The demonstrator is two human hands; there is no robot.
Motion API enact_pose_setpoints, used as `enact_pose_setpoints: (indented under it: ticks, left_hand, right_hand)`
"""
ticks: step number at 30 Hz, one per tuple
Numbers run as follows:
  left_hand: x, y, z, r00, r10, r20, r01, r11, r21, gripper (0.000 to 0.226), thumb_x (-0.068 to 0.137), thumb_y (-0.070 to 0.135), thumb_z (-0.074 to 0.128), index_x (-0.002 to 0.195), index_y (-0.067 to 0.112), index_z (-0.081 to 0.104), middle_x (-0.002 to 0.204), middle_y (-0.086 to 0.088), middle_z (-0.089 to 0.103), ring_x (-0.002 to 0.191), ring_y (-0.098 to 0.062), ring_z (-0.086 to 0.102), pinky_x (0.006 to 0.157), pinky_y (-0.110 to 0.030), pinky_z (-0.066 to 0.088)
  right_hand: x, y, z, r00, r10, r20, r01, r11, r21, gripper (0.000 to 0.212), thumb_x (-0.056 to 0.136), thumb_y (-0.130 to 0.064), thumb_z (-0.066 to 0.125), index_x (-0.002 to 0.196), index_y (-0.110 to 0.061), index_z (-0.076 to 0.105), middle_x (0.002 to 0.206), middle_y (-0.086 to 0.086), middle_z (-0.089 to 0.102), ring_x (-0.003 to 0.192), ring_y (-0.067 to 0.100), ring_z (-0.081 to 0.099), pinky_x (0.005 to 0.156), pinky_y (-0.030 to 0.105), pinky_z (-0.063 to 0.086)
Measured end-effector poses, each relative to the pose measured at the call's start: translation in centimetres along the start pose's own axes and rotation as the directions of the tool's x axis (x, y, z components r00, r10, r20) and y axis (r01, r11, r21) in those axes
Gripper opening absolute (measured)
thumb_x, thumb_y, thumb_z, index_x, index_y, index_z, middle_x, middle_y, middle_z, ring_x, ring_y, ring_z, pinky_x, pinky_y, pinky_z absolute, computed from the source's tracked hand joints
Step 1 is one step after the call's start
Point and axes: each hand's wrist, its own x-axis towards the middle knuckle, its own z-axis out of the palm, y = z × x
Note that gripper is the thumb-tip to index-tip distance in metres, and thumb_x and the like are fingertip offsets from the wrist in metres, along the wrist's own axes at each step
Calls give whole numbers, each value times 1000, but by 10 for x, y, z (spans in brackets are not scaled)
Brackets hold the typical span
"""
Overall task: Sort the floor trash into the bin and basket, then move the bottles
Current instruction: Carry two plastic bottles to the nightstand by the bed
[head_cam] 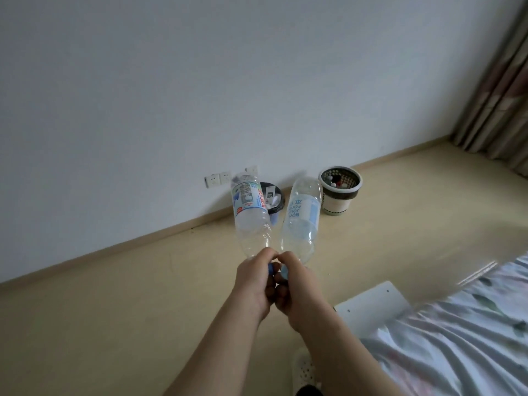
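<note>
At the centre of the view, toward six o'clock, both hands meet above the floor (143,310), each gripping an empty clear plastic bottle by its neck. The left hand (253,281) has its fingers curled round the blue cap end of the left bottle (251,212), whose body tilts up toward eleven o'clock and bears a label with red and blue print. The right hand (298,284) is wrapped the same way round the pale blue cap end of the right bottle (303,215), which leans toward one o'clock and shows a pale blue label seen upside down. The knuckles of the two hands touch; the bottles spread apart in a V.

Beyond them, at twelve o'clock, a bin (275,197) with a dark liner stands against the wall (200,81), partly hidden behind the left bottle, with paper scraps inside. At one o'clock from the hands a woven basket (338,205) with a white rim stands near the skirting, with small items inside. Wall sockets (217,178) sit at eleven o'clock from the bin. A curtain (497,81) hangs at two o'clock. A bed (457,332) with rumpled sheets fills four o'clock, with a white board (374,304) just beside it, and a white slipper (304,367) shows at six o'clock.
</note>
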Motion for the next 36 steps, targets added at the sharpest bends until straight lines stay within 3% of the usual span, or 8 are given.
enact_pose_setpoints:
  ticks: [15, 19, 23, 26, 30, 36]
  left_hand:
    - [262, 157, 177, 996, -87, 34, 89, 995, -35, 24, 81, 15, 54, 59, 12, 45, 52, -3, 39, 24, -11, 33, 32, -11, 27]
    - [346, 185, 233, 990, -128, 65, 125, 991, 55, 23, 79, 17, 57, 59, 12, 48, 52, -3, 42, 27, -11, 34, 35, -13, 28]
    - [434, 219, 297, 975, -196, 106, 184, 977, 108, 23, 80, 17, 59, 60, 13, 50, 45, -1, 44, 30, -12, 37, 38, -14, 30]
    - [491, 243, 344, 958, -263, 112, 242, 955, 170, 19, 79, 18, 60, 63, 13, 51, 46, 0, 45, 36, -13, 39, 42, -17, 31]
    - [545, 254, 407, 919, -372, 130, 325, 902, 283, 28, 80, 20, 58, 56, 14, 44, 40, 1, 39, 26, -11, 33, 35, -11, 27]
    - [622, 251, 489, 864, -502, 41, 448, 803, 394, 35, 82, 21, 57, 52, 13, 41, 34, 1, 36, 20, -11, 29, 33, -7, 26]
  right_hand:
    - [265, -232, 19, 998, 39, -49, -41, 999, -30, 21, 85, -21, 53, 67, -10, 53, 48, 0, 45, 30, 8, 35, 43, 19, 29]
    - [347, -285, 10, 992, 55, -113, -50, 998, 45, 21, 85, -22, 54, 68, -12, 54, 51, 0, 47, 30, 7, 35, 39, 16, 29]
    - [431, -350, 2, 980, 70, -186, -50, 993, 110, 24, 85, -22, 55, 65, -11, 55, 50, -1, 49, 40, 10, 37, 44, 20, 31]
    - [485, -396, -5, 964, 108, -243, -70, 984, 161, 23, 86, -22, 56, 66, -10, 55, 50, 0, 48, 32, 8, 38, 40, 16, 31]
    - [546, -439, -35, 938, 178, -298, -102, 962, 252, 23, 86, -23, 55, 66, -11, 54, 49, -1, 46, 30, 7, 35, 38, 16, 30]
    - [645, -480, -89, 893, 310, -326, -190, 916, 352, 24, 83, -25, 56, 63, -12, 54, 50, 0, 48, 30, 8, 38, 37, 15, 32]
